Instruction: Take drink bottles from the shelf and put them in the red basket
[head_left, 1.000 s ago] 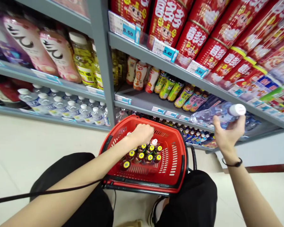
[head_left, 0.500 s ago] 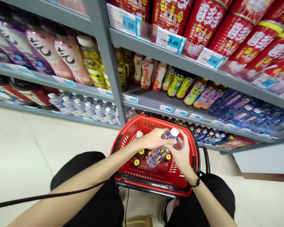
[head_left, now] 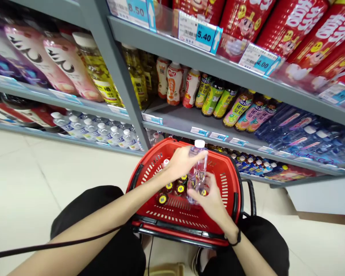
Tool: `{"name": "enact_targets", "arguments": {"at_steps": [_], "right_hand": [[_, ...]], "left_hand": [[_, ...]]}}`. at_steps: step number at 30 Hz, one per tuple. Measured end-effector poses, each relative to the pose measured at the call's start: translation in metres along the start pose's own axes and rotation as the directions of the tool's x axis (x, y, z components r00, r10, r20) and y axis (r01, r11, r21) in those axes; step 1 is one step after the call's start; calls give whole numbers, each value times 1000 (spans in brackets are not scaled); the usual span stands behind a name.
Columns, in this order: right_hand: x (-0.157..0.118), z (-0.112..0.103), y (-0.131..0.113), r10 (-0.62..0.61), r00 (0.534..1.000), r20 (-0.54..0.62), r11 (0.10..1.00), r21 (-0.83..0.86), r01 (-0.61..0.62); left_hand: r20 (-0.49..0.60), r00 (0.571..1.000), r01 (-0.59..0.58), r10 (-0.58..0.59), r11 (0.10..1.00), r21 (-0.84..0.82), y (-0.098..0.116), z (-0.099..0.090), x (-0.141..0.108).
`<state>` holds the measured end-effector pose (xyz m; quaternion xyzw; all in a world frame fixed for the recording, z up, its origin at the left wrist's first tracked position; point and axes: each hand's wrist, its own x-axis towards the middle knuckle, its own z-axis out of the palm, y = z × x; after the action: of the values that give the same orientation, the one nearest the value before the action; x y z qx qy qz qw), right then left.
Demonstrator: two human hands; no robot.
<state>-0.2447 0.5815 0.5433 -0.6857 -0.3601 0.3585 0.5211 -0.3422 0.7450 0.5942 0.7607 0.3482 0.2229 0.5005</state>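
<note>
A clear bottle with a white cap [head_left: 197, 174] stands nearly upright over the red basket [head_left: 189, 218]. My left hand [head_left: 182, 161] is closed round its upper part, below the cap. Lower down, my right hand [head_left: 208, 193] grips the same bottle near its base. Inside the basket, to the left of the clear bottle, are several dark bottles with yellow-marked caps [head_left: 162, 199]. A bottle with a pale pink cap [head_left: 166, 163] is also in there, partly behind my left forearm.
Shelves [head_left: 172, 128] of drinks rise beyond the basket, with red cans [head_left: 247, 27] at the upper right and small water bottles [head_left: 103, 132] low on the left. The basket's black handle [head_left: 251, 197] sticks out right. A black cable [head_left: 54, 244] crosses my left forearm.
The clear bottle has turned from tilted to nearly upright. My right hand has moved from near its cap down to its lower part. The view has shifted slightly closer to the shelves.
</note>
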Motion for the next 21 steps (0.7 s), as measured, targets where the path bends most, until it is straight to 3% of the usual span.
{"name": "enact_targets", "arguments": {"at_steps": [3, 9, 15, 21], "right_hand": [[-9, 4, 3, 22, 997, 77, 999, -49, -18], [-12, 13, 20, 54, 974, 222, 921, 366, -134], [-20, 14, 25, 69, 942, 329, 867, 447, -220], [-25, 17, 18, 17, 917, 400, 882, 425, -202]], "left_hand": [[-77, 996, 43, -52, 992, -115, 0, -15, 6], [29, 995, -98, 97, 995, 14, 6, -42, -3], [91, 984, -149, 153, 987, -54, 11, -45, -17], [58, 973, -231, 224, 955, 185, 17, -46, -24]]}}
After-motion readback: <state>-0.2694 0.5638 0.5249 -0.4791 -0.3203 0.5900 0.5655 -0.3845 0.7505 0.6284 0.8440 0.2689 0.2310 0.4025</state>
